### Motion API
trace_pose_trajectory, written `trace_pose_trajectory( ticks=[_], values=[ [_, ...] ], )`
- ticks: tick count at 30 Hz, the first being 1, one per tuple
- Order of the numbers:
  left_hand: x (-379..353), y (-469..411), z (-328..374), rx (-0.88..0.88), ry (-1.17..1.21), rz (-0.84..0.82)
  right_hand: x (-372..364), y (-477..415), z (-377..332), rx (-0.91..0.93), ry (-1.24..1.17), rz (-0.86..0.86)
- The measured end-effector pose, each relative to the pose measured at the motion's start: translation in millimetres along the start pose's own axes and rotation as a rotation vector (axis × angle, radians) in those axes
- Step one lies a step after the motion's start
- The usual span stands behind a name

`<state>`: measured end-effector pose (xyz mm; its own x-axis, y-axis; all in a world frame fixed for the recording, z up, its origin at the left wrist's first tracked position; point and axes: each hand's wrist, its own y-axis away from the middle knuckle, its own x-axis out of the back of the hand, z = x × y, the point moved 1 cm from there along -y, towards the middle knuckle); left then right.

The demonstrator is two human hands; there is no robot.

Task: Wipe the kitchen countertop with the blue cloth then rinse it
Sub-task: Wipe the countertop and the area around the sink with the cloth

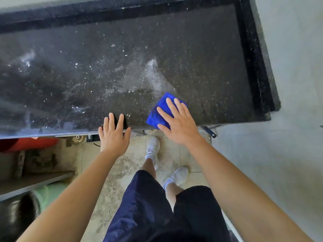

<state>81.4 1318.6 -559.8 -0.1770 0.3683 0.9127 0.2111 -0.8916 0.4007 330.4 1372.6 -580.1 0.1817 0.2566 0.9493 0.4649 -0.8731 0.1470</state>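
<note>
A dark speckled stone countertop fills the upper part of the head view, dusted with white powder and wet streaks around its middle. A folded blue cloth lies near the counter's front edge, right of centre. My right hand presses flat on the cloth with straight, spread fingers. My left hand rests open at the front edge of the counter, left of the cloth, fingers straight and holding nothing.
A raised black rim borders the counter at the back and right, with a pale wall beyond. Under the counter at the left are a red container and a shelf. My legs and white shoes stand on the tiled floor.
</note>
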Motion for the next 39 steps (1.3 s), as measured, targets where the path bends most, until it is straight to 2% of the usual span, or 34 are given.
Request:
trace_pose_trajectory(
  ticks=[2,5,7,8,11,13,15,20,23,26,28,30,33,35,37,39],
  values=[
    [1.5,2.8,1.9,0.009,0.008,-0.015,5.7,11.4,44.1,-0.040,0.051,0.032],
    [1.0,1.7,8.8,0.006,0.023,-0.005,21.9,33.3,121.2,-0.299,0.122,0.120],
    [-1.0,1.9,5.8,0.004,0.019,0.002,31.1,44.2,149.2,-0.455,0.078,0.065],
    [-2.3,2.0,3.2,-0.003,0.016,0.007,32.7,45.6,150.5,-0.527,0.042,0.044],
    [-3.9,2.8,-6.7,-0.054,0.018,0.035,22.4,35.6,106.9,-0.697,-0.019,0.136],
    [-1.4,2.7,-16.1,-0.100,0.035,0.055,5.9,23.2,52.1,-0.620,-0.007,0.163],
    [2.8,0.7,-31.2,-0.125,0.032,0.060,-10.2,6.3,-7.7,-0.427,0.002,0.159],
    [18.2,-4.0,-89.1,-0.016,0.012,0.069,-33.8,-52.4,-139.2,-0.100,0.010,0.052],
    [34.9,-17.6,-119.0,0.006,-0.032,0.070,-32.6,-83.7,-155.4,0.011,0.034,0.014],
    [49.2,-39.2,-124.0,-0.033,-0.042,0.059,-23.3,-82.6,-119.3,0.072,0.046,0.021],
    [54.9,-54.8,-114.7,-0.066,-0.023,0.058,-14.7,-70.6,-71.6,-0.068,0.041,0.078],
    [58.1,-68.5,-102.5,-0.115,0.007,0.069,-3.1,-54.3,-10.7,-0.311,0.075,0.119],
    [56.9,-86.4,-90.0,-0.203,0.003,0.058,21.5,-36.3,58.7,-0.578,0.109,0.085],
    [54.0,-94.6,-90.3,-0.252,-0.039,0.061,29.2,-45.5,65.1,-0.730,0.063,0.068],
    [50.6,-100.9,-96.1,-0.283,-0.086,0.060,24.4,-69.9,40.3,-0.837,0.034,0.119],
    [47.8,-103.4,-101.6,-0.315,-0.118,0.059,14.3,-99.4,0.1,-0.765,0.050,0.146]
  ],
)
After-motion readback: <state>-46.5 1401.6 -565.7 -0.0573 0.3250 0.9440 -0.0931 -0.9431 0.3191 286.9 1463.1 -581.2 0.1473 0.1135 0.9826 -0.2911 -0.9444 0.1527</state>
